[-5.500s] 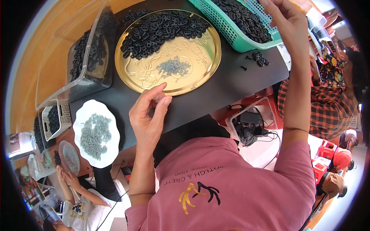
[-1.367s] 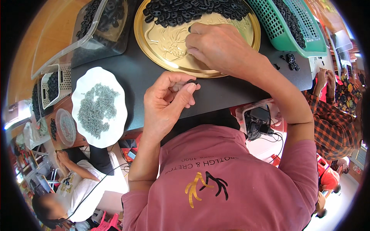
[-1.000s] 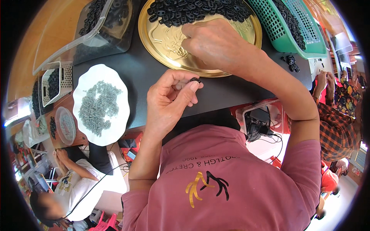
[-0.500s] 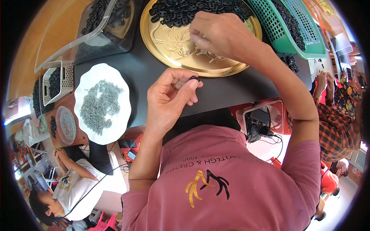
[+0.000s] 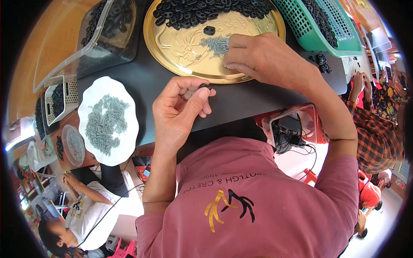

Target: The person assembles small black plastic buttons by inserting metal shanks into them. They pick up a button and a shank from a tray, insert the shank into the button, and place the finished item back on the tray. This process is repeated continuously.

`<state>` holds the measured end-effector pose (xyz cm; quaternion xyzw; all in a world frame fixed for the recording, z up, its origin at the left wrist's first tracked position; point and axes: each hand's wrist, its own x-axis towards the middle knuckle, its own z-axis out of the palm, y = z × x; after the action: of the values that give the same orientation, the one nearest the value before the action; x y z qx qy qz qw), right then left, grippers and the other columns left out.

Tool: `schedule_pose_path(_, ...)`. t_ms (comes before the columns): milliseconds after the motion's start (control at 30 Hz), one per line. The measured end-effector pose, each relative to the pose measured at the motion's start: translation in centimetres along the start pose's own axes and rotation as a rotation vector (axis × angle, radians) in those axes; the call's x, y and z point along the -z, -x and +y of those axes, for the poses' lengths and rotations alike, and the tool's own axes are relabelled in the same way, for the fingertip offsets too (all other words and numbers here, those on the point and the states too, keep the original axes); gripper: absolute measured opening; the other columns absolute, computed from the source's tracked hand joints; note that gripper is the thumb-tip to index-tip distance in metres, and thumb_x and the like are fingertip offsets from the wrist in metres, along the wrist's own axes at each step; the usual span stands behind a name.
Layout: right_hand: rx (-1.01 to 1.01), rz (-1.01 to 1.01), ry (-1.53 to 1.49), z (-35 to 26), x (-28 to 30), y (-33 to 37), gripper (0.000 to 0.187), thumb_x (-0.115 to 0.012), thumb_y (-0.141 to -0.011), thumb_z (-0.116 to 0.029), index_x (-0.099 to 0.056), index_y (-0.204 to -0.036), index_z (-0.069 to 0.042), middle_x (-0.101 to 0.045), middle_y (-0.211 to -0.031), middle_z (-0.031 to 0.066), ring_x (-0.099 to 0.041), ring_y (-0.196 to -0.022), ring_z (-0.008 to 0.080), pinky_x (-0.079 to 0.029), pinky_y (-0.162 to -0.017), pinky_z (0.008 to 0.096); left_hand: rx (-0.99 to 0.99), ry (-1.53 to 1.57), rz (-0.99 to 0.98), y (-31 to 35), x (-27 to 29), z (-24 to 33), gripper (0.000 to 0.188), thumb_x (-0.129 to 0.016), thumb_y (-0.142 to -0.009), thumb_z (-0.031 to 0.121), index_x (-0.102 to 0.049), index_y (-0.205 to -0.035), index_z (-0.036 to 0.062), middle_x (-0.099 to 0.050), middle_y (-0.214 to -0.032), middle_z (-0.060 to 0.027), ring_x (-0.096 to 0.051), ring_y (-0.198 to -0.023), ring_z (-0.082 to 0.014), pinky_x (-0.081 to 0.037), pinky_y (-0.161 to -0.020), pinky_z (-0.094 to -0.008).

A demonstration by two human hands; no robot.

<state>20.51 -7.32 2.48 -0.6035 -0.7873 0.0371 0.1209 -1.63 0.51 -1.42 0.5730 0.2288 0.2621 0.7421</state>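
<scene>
My left hand [image 5: 183,105] is closed in a pinch above the dark table's near edge. Between its thumb and index finger is a small black plastic piece [image 5: 204,86], mostly hidden by the fingers. My right hand [image 5: 264,60] is over the near part of a round gold tray [image 5: 178,53], its fingertips pressed together; whatever they hold is hidden. Next to those fingers lies a small heap of metal springs [image 5: 215,44]. A single black two-holed oval piece [image 5: 209,30] rests just beyond the springs. Many similar pieces form a pile [image 5: 198,13] along the tray's far side.
At left stands a scalloped white plate [image 5: 130,129] of springs, beside a clear lidded bin [image 5: 107,56] holding black parts. A green basket [image 5: 348,45] stands right of the tray, with loose black pieces [image 5: 322,63] nearby. People sit at both sides.
My right hand has drawn nearer and to the right, uncovering the spring heap and the lone black piece. My left hand keeps its pinch. The whole view has shifted slightly.
</scene>
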Motion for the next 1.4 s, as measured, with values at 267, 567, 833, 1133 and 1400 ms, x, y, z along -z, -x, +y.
schedule_pose_path(267,0.089,0.091,0.154,-0.6,-0.8,-1.0,0.009,-0.061,-0.072,-0.008,-0.060,-0.072,0.001,-0.058,-0.076,0.0107,-0.064,-0.063,0.0272,-0.052,-0.055,0.0369,-0.013,-0.003,-0.015,-0.1,0.1,0.0,0.013,-0.060,-0.092,0.004,-0.059,-0.104,-0.0026,-0.067,-0.088,-0.0139,-0.058,-0.062,-0.0105,-0.045,-0.055,-0.0216)
schedule_pose_path(567,0.113,0.085,0.174,-0.6,-0.9,-2.0,0.011,-0.062,-0.071,-0.008,-0.059,-0.073,0.003,-0.060,-0.070,0.0132,-0.064,-0.061,0.0288,-0.050,-0.053,0.0382,-0.007,0.021,-0.010,-0.2,0.3,0.0,0.014,-0.059,-0.093,0.005,-0.059,-0.105,-0.0025,-0.067,-0.088,-0.0140,-0.058,-0.062,-0.0111,-0.045,-0.055,-0.0225)
schedule_pose_path(833,-0.233,0.298,-0.514,-1.2,-0.2,-0.8,0.011,-0.063,-0.079,-0.004,-0.064,-0.089,-0.002,-0.060,-0.067,0.0078,-0.058,-0.059,0.0163,-0.045,-0.054,0.0309,0.054,0.205,-0.007,-0.8,-0.1,0.3,0.016,-0.058,-0.094,0.008,-0.060,-0.105,-0.0046,-0.068,-0.089,-0.0135,-0.061,-0.065,-0.0119,-0.047,-0.057,-0.0228)
schedule_pose_path(1133,-0.533,0.334,-1.207,-3.6,-0.3,0.2,0.019,-0.065,-0.090,-0.013,-0.067,-0.105,0.000,-0.062,-0.076,-0.0014,-0.053,-0.065,0.0032,-0.043,-0.058,0.0193,0.078,0.288,-0.009,-1.6,-1.2,0.5,0.017,-0.060,-0.093,0.008,-0.061,-0.104,-0.0044,-0.069,-0.090,-0.0146,-0.062,-0.065,-0.0140,-0.048,-0.057,-0.0237)
schedule_pose_path(1400,-0.550,0.304,-1.210,-3.8,-0.7,0.5,0.021,-0.066,-0.091,-0.019,-0.067,-0.100,0.000,-0.062,-0.077,-0.0011,-0.050,-0.064,0.0040,-0.042,-0.059,0.0191,0.035,0.198,-0.008,-1.7,-1.6,0.9,0.016,-0.061,-0.093,0.011,-0.060,-0.100,-0.0028,-0.069,-0.087,-0.0139,-0.062,-0.063,-0.0139,-0.046,-0.055,-0.0228)
